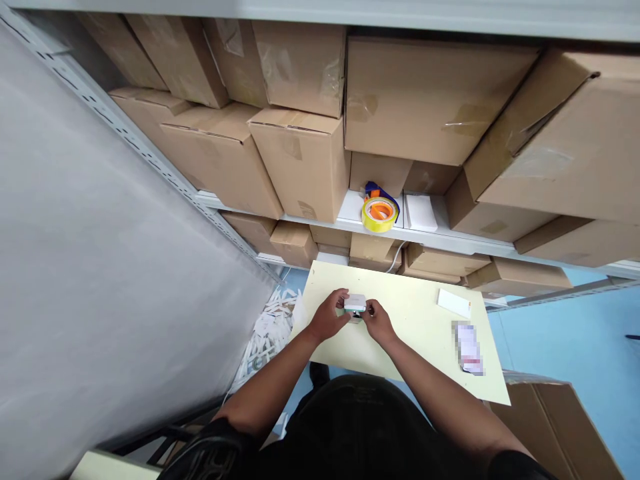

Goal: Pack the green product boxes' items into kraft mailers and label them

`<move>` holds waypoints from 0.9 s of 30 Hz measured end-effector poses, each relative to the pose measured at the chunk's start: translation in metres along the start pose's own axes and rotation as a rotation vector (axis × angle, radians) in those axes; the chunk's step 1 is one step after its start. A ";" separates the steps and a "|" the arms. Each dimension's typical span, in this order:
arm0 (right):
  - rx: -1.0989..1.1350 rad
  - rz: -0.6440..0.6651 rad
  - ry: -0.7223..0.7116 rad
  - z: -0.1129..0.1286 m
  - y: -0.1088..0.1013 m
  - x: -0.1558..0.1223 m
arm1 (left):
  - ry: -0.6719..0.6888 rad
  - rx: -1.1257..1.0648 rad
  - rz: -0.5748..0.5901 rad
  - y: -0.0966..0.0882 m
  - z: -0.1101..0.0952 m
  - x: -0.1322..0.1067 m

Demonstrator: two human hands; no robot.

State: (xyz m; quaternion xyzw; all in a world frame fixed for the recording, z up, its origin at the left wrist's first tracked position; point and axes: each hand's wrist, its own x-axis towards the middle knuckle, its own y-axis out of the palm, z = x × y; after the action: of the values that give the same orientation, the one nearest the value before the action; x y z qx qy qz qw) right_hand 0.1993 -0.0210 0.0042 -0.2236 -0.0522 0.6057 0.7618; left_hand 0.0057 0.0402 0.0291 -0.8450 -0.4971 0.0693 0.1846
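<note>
A small white box (355, 302) with a green edge is between my hands over the middle of the pale table (415, 333). My left hand (330, 317) grips its left side, with the fingers behind and the thumb in front. On the right side, my right hand (379, 323) has its fingers bent and pressed against the box. Just below the green edge shows something dark and grey, too small to make out. A flat white box (454, 303) lies at the table's right, with a blurred-out item (468, 348) nearer to me.
Shelves (450, 243) packed with cardboard boxes (300, 163) rise behind the table. A tape dispenser with yellow tape (379, 213) and a white stack (421, 213) sit on one shelf. Paper scraps (267, 330) pile up at left. An open carton (555, 427) stands at lower right.
</note>
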 end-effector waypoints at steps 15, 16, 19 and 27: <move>0.077 0.116 -0.014 -0.015 0.001 -0.006 | 0.247 0.432 -0.024 0.003 0.021 -0.013; 0.069 0.113 -0.022 -0.015 0.001 -0.006 | 0.249 0.432 -0.035 0.003 0.021 -0.014; 0.054 0.105 -0.034 -0.017 0.001 -0.006 | 0.270 0.433 -0.045 0.003 0.020 -0.012; 0.119 0.120 -0.024 -0.028 0.002 -0.005 | 0.326 0.553 0.019 0.006 0.019 -0.013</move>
State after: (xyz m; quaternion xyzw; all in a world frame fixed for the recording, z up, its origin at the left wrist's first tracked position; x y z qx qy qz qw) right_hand 0.2055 -0.0332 -0.0204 -0.1737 -0.0118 0.6549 0.7354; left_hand -0.0014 0.0307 0.0087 -0.7674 -0.4156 0.0670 0.4837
